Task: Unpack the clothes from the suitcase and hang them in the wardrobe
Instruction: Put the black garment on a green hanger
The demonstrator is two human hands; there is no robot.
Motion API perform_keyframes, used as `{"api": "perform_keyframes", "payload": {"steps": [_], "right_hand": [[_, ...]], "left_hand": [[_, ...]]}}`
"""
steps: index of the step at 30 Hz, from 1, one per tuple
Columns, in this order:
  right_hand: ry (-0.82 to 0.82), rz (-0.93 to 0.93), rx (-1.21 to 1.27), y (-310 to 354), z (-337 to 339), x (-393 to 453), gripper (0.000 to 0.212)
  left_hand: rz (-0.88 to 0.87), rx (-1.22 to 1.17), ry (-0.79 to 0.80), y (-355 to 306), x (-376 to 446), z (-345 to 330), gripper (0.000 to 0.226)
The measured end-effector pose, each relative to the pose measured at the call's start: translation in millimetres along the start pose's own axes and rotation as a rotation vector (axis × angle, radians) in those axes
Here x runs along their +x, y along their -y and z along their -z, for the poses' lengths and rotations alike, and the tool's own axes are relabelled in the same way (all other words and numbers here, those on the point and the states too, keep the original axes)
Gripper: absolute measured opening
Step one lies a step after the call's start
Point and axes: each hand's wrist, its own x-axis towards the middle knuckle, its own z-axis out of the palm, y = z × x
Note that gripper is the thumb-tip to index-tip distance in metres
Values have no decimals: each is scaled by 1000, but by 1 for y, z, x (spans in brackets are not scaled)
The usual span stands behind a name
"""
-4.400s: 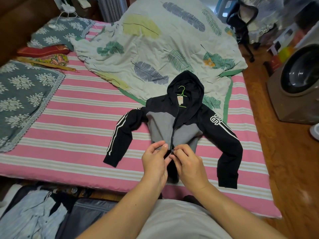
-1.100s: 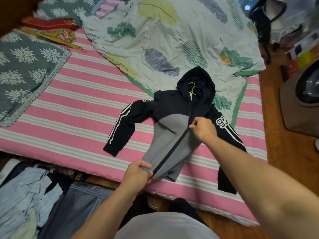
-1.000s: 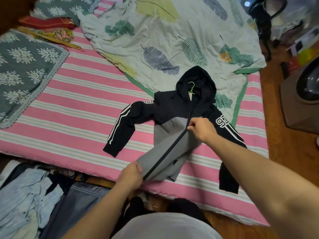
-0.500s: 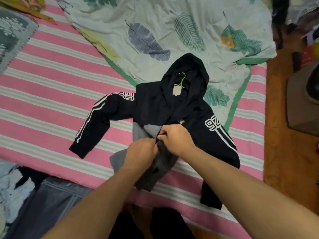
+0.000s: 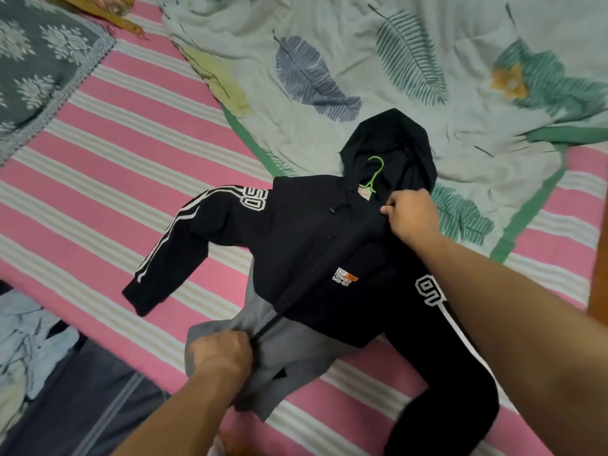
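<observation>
left hand clenches the grey hem of the hoodie. right hand pinches the zip at the collar, beside the green hanger. hoodie lies flat on the striped bed, hood on the leaf-print quilt.

**Count of things on the bed**

One black-and-grey zip-up hooded jacket, with one bright green plastic hanger inside its neck. One pale quilt printed with leaves. One grey-green floral cloth. One pink-and-cream striped bed sheet. Two bare hands: left, right.
</observation>
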Motion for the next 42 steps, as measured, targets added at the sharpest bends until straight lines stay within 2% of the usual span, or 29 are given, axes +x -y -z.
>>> {"api": "perform_keyframes", "payload": {"steps": [2, 4, 6, 8, 10, 13, 17, 19, 24, 26, 28, 30, 33, 36, 39, 41, 42], "right_hand": [[9, -9, 22, -2, 2, 25, 22], [86, 21, -32, 6, -3, 44, 30], [164, 112, -91, 20, -12, 55, 31], [144, 179, -106, 25, -21, 66, 18], [154, 141, -86, 25, -30, 86, 15], [300, 80, -155, 15, -50, 109, 13], [369, 70, -276, 12, -64, 104, 28], [318, 44, -207, 13, -59, 97, 31], [-70, 73, 180, 15, -10, 39, 14], [-157, 74, 284, 15, 14, 10, 13], [-195, -41, 466, 13, 45, -9, 12], [-241, -154, 660, 16, 83, -24, 23], [-283, -86, 654, 29, 140, -58, 12], [-333, -26, 728, 49, 193, -92, 28], [-429, 71, 845, 87, 254, -115, 35], [-479, 135, 836, 126, 289, -132, 40], [-503, 159, 809, 147, 304, -143, 41]], "left_hand": [[-9, 52, -1, -9, 5, 7, 28], [29, 82, 42, -16, 11, 17, 33], [65, -11, 33, -19, 22, 27, 40], [5, -213, -142, -23, 40, 34, 41], [-139, -463, -312, -29, 53, 34, 47], [-290, -568, -269, -37, 63, 27, 69], [-271, -625, -224, -28, 65, 6, 69], [-265, -681, -227, -20, 58, 4, 67], [-239, -807, -259, 0, 31, 12, 58], [-252, -836, -269, 6, 19, 20, 55], [-275, -806, -282, 12, 11, 33, 56], [-278, -809, -326, 20, 3, 54, 59], [-299, -966, -529, 36, -12, 101, 67], [-309, -1085, -750, 63, -33, 150, 84], [-186, -1005, -850, 116, -46, 178, 96], [-126, -933, -856, 154, -54, 186, 85], [-136, -902, -856, 173, -61, 187, 68]]}}
